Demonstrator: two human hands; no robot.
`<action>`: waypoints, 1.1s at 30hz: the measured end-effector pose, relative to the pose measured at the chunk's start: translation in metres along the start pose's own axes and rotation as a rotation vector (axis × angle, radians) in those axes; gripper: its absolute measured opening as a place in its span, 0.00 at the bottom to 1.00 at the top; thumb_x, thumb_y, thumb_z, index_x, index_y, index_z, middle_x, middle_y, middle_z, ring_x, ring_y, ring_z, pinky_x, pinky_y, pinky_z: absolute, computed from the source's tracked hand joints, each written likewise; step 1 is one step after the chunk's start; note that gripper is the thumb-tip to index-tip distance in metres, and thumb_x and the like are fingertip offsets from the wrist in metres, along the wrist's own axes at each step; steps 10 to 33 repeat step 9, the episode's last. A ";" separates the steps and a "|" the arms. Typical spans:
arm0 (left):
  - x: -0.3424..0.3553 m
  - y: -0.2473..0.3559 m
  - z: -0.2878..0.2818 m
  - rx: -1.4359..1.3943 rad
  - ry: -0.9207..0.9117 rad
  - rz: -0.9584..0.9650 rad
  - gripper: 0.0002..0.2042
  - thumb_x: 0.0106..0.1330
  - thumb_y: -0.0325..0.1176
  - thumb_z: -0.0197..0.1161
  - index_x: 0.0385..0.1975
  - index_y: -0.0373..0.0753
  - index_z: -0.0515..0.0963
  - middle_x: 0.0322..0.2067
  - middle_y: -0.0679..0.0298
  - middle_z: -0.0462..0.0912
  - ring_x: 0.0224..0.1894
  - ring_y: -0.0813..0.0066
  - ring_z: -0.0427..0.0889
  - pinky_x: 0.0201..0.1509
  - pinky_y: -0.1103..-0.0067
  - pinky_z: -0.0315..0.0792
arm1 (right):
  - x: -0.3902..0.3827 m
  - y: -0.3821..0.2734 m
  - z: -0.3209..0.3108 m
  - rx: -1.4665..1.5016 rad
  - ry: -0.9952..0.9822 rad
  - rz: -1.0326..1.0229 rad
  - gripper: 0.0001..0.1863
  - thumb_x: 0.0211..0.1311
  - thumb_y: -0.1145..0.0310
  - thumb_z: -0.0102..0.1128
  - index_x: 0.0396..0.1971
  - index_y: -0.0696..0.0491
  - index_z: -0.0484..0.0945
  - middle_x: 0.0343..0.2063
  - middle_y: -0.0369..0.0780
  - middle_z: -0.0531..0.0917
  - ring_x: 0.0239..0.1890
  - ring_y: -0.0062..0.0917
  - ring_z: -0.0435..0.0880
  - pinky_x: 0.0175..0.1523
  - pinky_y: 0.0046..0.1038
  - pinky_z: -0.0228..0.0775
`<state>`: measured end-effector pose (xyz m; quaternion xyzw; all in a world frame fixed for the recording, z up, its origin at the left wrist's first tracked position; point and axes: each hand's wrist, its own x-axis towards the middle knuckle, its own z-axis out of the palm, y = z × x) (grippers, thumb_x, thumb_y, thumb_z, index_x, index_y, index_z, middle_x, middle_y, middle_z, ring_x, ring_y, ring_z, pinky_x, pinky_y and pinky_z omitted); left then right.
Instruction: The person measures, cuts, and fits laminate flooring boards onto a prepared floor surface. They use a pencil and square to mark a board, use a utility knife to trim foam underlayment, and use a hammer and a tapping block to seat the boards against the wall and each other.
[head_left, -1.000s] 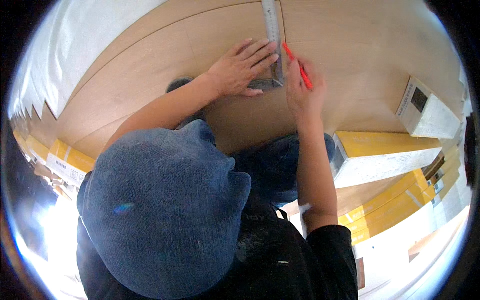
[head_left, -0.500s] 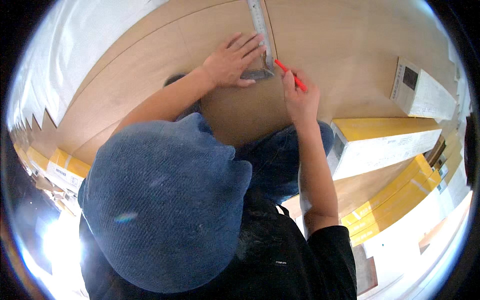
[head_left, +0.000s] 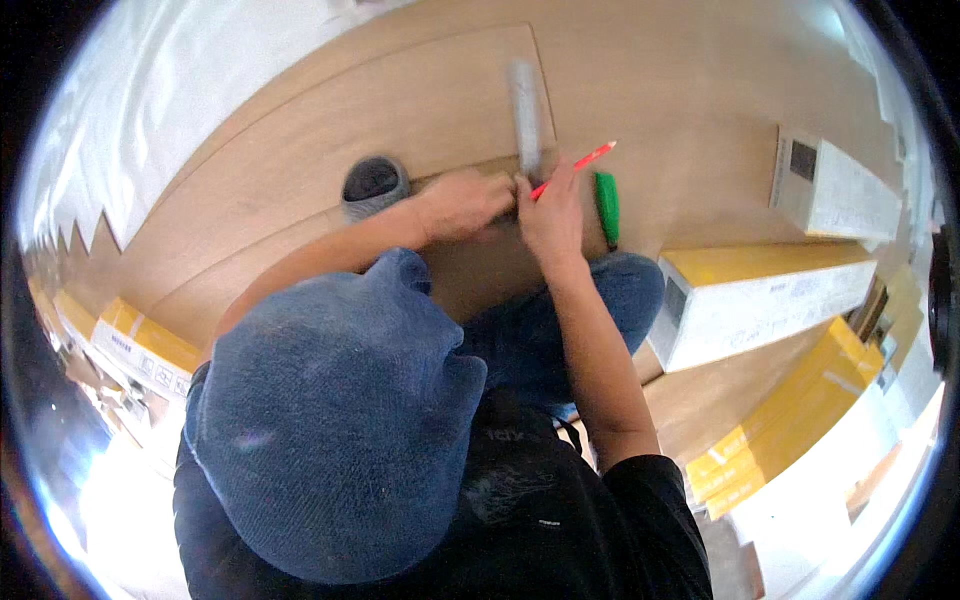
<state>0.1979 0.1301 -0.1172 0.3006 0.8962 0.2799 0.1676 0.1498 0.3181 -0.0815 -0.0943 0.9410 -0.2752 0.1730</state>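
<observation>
A metal carpenter's square [head_left: 525,115] stretches away from me over a tan board [head_left: 420,105], its long blade slightly smeared by motion. At the near end of the blade, my left hand [head_left: 468,207] is closed round the square's short arm, which is mostly hidden under the fingers. My right hand [head_left: 552,225] grips a red pencil [head_left: 590,161] tilted up to the right, its fingers touching the square's near end. Just right of that hand lies a green-handled tool [head_left: 608,205]. Left of my left hand is a grey, round thing with a dark top [head_left: 373,187].
White and yellow cartons [head_left: 770,295] stand on my right, with a smaller white box [head_left: 850,190] beyond. More yellow-taped cartons [head_left: 145,345] are at left. White sheeting [head_left: 190,95] covers the far left. Boards spread underneath.
The square has moved nearer to me. My left hand has gone from lying flat to closed. My right hand moved left and down, turning the pencil, and the green-handled tool came into view.
</observation>
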 end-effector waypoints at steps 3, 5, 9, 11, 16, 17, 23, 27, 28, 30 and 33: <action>-0.006 -0.005 -0.007 -0.094 0.088 -0.049 0.21 0.64 0.48 0.67 0.49 0.39 0.78 0.51 0.54 0.79 0.49 0.51 0.82 0.55 0.62 0.76 | -0.007 0.019 0.012 -0.020 -0.074 -0.011 0.37 0.64 0.70 0.63 0.69 0.60 0.54 0.59 0.67 0.69 0.51 0.62 0.79 0.54 0.52 0.76; -0.023 -0.032 -0.033 -0.207 0.156 -0.336 0.20 0.69 0.51 0.60 0.51 0.44 0.81 0.56 0.56 0.78 0.55 0.50 0.80 0.60 0.61 0.74 | 0.000 0.029 0.007 -0.038 -0.157 0.122 0.36 0.64 0.72 0.60 0.69 0.61 0.54 0.61 0.67 0.66 0.55 0.63 0.77 0.55 0.52 0.76; -0.123 -0.098 -0.068 0.210 0.489 -0.913 0.22 0.69 0.50 0.63 0.57 0.44 0.78 0.65 0.53 0.73 0.64 0.49 0.75 0.68 0.61 0.70 | 0.003 0.025 0.016 0.020 -0.013 -0.011 0.38 0.64 0.72 0.59 0.72 0.55 0.54 0.67 0.64 0.63 0.61 0.60 0.74 0.63 0.48 0.70; -0.123 -0.098 -0.068 0.210 0.489 -0.913 0.22 0.69 0.50 0.63 0.57 0.44 0.78 0.65 0.53 0.73 0.64 0.49 0.75 0.68 0.61 0.70 | 0.003 0.025 0.016 0.020 -0.013 -0.011 0.38 0.64 0.72 0.59 0.72 0.55 0.54 0.67 0.64 0.63 0.61 0.60 0.74 0.63 0.48 0.70; -0.123 -0.098 -0.068 0.210 0.489 -0.913 0.22 0.69 0.50 0.63 0.57 0.44 0.78 0.65 0.53 0.73 0.64 0.49 0.75 0.68 0.61 0.70 | 0.003 0.025 0.016 0.020 -0.013 -0.011 0.38 0.64 0.72 0.59 0.72 0.55 0.54 0.67 0.64 0.63 0.61 0.60 0.74 0.63 0.48 0.70; -0.123 -0.098 -0.068 0.210 0.489 -0.913 0.22 0.69 0.50 0.63 0.57 0.44 0.78 0.65 0.53 0.73 0.64 0.49 0.75 0.68 0.61 0.70 | 0.003 0.025 0.016 0.020 -0.013 -0.011 0.38 0.64 0.72 0.59 0.72 0.55 0.54 0.67 0.64 0.63 0.61 0.60 0.74 0.63 0.48 0.70; -0.123 -0.098 -0.068 0.210 0.489 -0.913 0.22 0.69 0.50 0.63 0.57 0.44 0.78 0.65 0.53 0.73 0.64 0.49 0.75 0.68 0.61 0.70 | 0.003 0.025 0.016 0.020 -0.013 -0.011 0.38 0.64 0.72 0.59 0.72 0.55 0.54 0.67 0.64 0.63 0.61 0.60 0.74 0.63 0.48 0.70; -0.123 -0.098 -0.068 0.210 0.489 -0.913 0.22 0.69 0.50 0.63 0.57 0.44 0.78 0.65 0.53 0.73 0.64 0.49 0.75 0.68 0.61 0.70 | 0.003 0.025 0.016 0.020 -0.013 -0.011 0.38 0.64 0.72 0.59 0.72 0.55 0.54 0.67 0.64 0.63 0.61 0.60 0.74 0.63 0.48 0.70; -0.123 -0.098 -0.068 0.210 0.489 -0.913 0.22 0.69 0.50 0.63 0.57 0.44 0.78 0.65 0.53 0.73 0.64 0.49 0.75 0.68 0.61 0.70 | 0.003 0.025 0.016 0.020 -0.013 -0.011 0.38 0.64 0.72 0.59 0.72 0.55 0.54 0.67 0.64 0.63 0.61 0.60 0.74 0.63 0.48 0.70; -0.123 -0.098 -0.068 0.210 0.489 -0.913 0.22 0.69 0.50 0.63 0.57 0.44 0.78 0.65 0.53 0.73 0.64 0.49 0.75 0.68 0.61 0.70 | 0.003 0.025 0.016 0.020 -0.013 -0.011 0.38 0.64 0.72 0.59 0.72 0.55 0.54 0.67 0.64 0.63 0.61 0.60 0.74 0.63 0.48 0.70; -0.123 -0.098 -0.068 0.210 0.489 -0.913 0.22 0.69 0.50 0.63 0.57 0.44 0.78 0.65 0.53 0.73 0.64 0.49 0.75 0.68 0.61 0.70 | 0.003 0.025 0.016 0.020 -0.013 -0.011 0.38 0.64 0.72 0.59 0.72 0.55 0.54 0.67 0.64 0.63 0.61 0.60 0.74 0.63 0.48 0.70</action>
